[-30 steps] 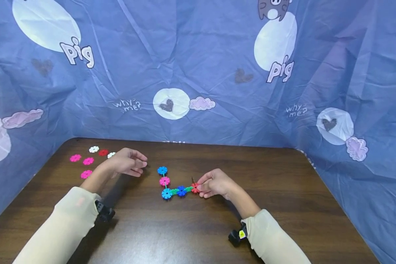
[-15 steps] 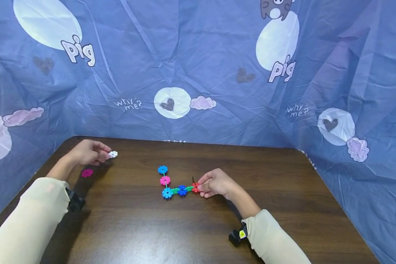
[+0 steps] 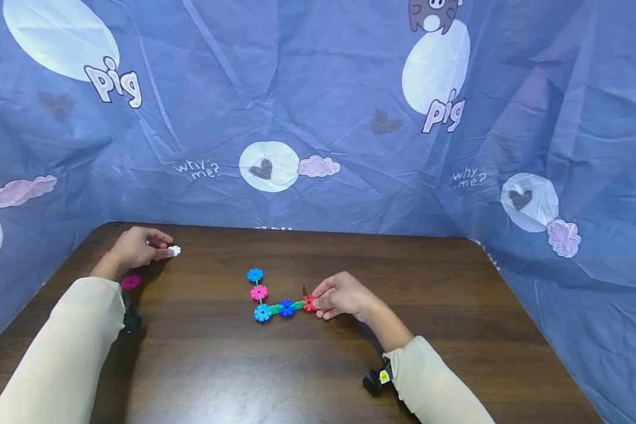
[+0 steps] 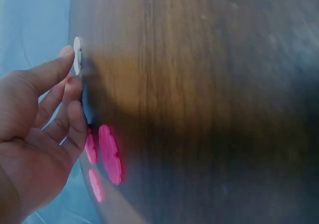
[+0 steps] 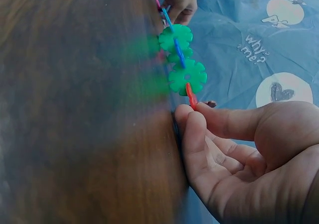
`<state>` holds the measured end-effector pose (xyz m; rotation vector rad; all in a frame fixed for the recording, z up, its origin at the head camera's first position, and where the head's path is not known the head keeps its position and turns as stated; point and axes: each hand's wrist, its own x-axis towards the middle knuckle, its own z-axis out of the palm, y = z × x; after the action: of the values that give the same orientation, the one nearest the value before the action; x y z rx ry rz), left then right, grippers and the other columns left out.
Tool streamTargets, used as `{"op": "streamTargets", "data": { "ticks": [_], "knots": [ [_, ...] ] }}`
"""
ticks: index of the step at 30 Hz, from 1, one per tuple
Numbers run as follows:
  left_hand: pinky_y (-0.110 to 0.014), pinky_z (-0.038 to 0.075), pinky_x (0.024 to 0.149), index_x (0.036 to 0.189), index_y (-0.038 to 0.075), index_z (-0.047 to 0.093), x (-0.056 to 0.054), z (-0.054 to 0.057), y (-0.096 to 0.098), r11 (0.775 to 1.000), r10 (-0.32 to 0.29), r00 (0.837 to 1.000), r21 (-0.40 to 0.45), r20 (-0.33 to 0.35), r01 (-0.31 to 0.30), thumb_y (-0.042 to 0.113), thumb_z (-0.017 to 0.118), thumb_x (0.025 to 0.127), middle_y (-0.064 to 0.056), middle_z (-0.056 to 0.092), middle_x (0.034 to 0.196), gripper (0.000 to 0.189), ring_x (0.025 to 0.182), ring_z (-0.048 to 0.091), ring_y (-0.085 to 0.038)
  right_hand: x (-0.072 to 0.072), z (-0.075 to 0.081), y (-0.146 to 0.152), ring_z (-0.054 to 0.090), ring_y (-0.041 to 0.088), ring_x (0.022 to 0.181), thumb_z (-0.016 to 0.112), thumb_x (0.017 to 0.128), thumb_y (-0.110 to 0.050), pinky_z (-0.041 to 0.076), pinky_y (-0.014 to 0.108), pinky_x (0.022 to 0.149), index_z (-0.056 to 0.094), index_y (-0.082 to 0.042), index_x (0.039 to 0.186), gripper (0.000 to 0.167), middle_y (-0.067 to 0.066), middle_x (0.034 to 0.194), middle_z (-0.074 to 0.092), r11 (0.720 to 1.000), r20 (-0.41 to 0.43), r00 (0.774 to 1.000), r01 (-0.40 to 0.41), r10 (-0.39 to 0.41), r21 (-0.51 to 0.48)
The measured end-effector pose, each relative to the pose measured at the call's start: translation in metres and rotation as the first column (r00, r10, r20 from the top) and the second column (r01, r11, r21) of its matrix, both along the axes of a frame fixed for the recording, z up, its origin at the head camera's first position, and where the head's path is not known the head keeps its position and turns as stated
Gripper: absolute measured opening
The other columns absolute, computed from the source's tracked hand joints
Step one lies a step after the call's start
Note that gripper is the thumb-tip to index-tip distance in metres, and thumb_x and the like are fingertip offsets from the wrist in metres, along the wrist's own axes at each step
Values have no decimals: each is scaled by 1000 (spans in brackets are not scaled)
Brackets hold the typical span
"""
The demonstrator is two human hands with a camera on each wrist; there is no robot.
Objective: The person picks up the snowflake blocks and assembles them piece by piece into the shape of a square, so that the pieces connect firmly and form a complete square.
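My left hand [image 3: 135, 247] is at the far left of the table. Its thumb and fingertips pinch the edge of a white snowflake disc [image 3: 175, 250], which the left wrist view shows low by the table surface. Near the table's middle lies an L-shaped chain of interlocking snowflake discs: a light blue disc [image 3: 262, 312] at the corner, a pink one [image 3: 259, 292] behind it, then a dark blue disc [image 3: 287, 307] between green ones [image 5: 188, 77]. My right hand [image 3: 341, 297] pinches the red end disc [image 3: 308, 303]. A small brown piece [image 3: 304, 290] sticks up beside it.
A loose pink disc [image 3: 131, 282] lies by the left forearm, and more pink discs [image 4: 96, 185] show in the left wrist view. The left hand covers other loose discs. A blue printed curtain [image 3: 297, 118] stands around the dark wooden table [image 3: 403, 259].
My left hand has moved left from near the chain to the white disc and turned slightly there. The right hand keeps its hold on the red disc. The head view has shifted a little.
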<state>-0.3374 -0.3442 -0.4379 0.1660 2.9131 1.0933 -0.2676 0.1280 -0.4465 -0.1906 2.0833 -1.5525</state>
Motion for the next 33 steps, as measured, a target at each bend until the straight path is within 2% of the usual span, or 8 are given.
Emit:
{"op": "streamTargets", "data": {
  "ticks": [4,10,13,16,19,22,27,33],
  "knots": [
    [-26,49,62,115,-12,67,-6,-1,2,997,-23,1000,-75,-11,22,20,82,87,-13,74,92,45,73,61,-10,1,0,0,68,17,64,70,92,5,61,30,62,67,9,106,14,14,81,72,1000,-3,1000,-1,1,7],
    [-32,47,77,109,-7,72,-13,-1,4,981,-123,992,-147,30,126,22,83,87,-15,74,96,38,89,65,-19,1,1,-1,68,17,64,69,93,5,61,29,61,67,8,105,12,13,80,71,1000,-5,1000,2,-2,25],
    [-35,47,77,102,-6,71,-14,4,8,969,-188,980,-151,62,196,14,81,87,-11,72,92,27,88,63,-23,1,1,0,68,17,64,69,94,5,61,29,61,67,8,105,12,13,79,70,999,-7,1000,3,-3,32],
    [-34,46,76,95,-6,67,-14,7,12,954,-254,963,-142,87,264,6,80,86,-8,68,88,21,84,59,-21,0,1,0,68,17,64,69,94,5,60,29,60,67,7,105,11,12,79,70,999,-6,1000,3,-3,35],
    [-31,45,72,91,-6,63,-15,8,13,949,-283,954,-119,97,293,1,80,83,-6,66,86,20,80,56,-19,0,1,0,68,17,64,69,94,5,60,29,60,67,7,105,11,12,79,69,999,-5,1000,2,-2,36],
    [-27,45,67,90,-5,62,-15,12,17,951,-291,953,-87,79,297,-3,79,83,-6,67,84,19,77,57,-17,-1,1,-1,68,17,64,69,94,4,60,28,60,68,7,104,11,12,80,70,999,-9,1000,-2,2,43],
    [-22,46,64,91,-7,64,-14,26,43,941,-338,941,-30,6,338,-4,74,88,-8,69,83,12,74,59,-12,0,2,-2,67,17,64,69,94,4,60,28,59,67,7,105,12,13,80,69,999,-9,1000,-4,4,49],
    [-23,49,67,98,-4,69,-15,40,98,900,-433,899,21,-64,435,0,74,91,-9,72,87,9,79,64,-15,1,2,-1,66,18,63,70,93,4,59,28,58,67,6,105,12,13,80,69,999,-10,1000,-9,9,46]
  ]
}}
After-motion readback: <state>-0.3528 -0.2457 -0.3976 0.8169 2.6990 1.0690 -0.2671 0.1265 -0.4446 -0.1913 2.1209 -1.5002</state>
